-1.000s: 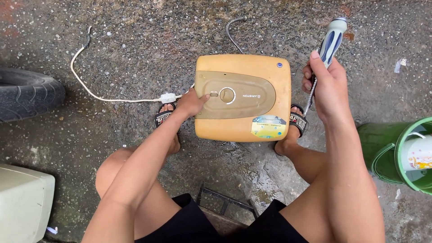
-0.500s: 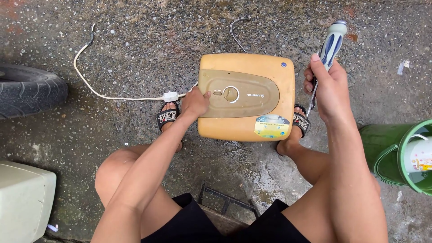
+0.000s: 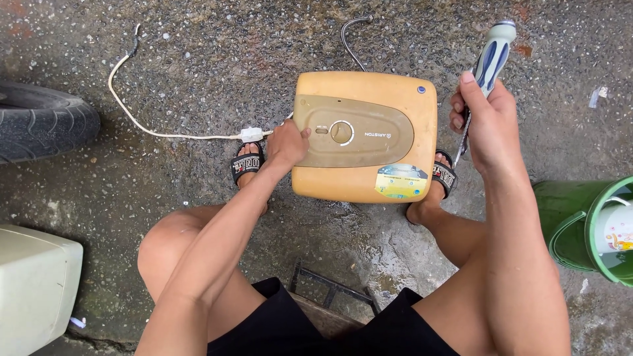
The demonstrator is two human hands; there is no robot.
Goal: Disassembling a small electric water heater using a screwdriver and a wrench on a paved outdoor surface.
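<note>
The heater [image 3: 366, 135], a boxy yellow-tan unit w/ rounded corners, lay flat on the wet concrete floor [image 3: 198, 59] between the person's sandalled feet, face up. Its front had a darker tan oval panel w/ a round dial [image 3: 341, 132] in the middle and a sticker near the bottom right corner. The left hand [image 3: 287, 144] rested on the heater's left edge, fingers curled over the panel's end, pressing rather than pinching. The right hand [image 3: 484, 118] was closed round a screwdriver [image 3: 488, 66], tip pointing down beside the heater's right side, blue-and-grey handle sticking up past the thumb. Judging by build, the heater prob. handles heavy and stiff: smooth plastic shell, likely slick when damp, w/ a tank inside; best taken by both side edges, not by the panel or dial, which look like the weaker parts. A white cord [image 3: 165, 132] ran from its left side across the floor, w/ a small white block on it just by the left hand; a thin curved metal hose [image 3: 349, 36] came off the top. A black tyre [image 3: 43, 128] lay at far left, a pale bin [image 3: 33, 283] at lower left, a green bucket [image 3: 587, 221] at right. The floor was rough, speckled, patchy wet.
</note>
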